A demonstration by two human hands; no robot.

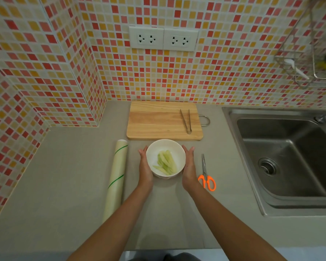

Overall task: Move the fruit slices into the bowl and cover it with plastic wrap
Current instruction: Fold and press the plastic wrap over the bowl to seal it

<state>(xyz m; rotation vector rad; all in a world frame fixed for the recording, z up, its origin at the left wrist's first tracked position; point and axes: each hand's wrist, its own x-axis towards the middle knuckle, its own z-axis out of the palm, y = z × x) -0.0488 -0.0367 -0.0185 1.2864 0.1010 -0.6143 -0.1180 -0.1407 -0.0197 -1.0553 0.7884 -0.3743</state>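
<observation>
A white bowl (174, 147) stands on the grey counter, just in front of the wooden cutting board (158, 119). Several pale green fruit slices (166, 162) lie inside it. My left hand (145, 165) rests flat against the bowl's left side and my right hand (189, 165) against its right side, fingers straight and pointing away from me. A roll of plastic wrap (116, 178) lies lengthwise on the counter to the left of my left hand. No wrap covers the bowl.
Metal tongs (186, 121) lie on the board's right part. Orange-handled scissors (206, 176) lie right of my right hand. A steel sink (282, 159) fills the right side. Tiled walls close the back and left; a wire rack (309, 59) hangs upper right.
</observation>
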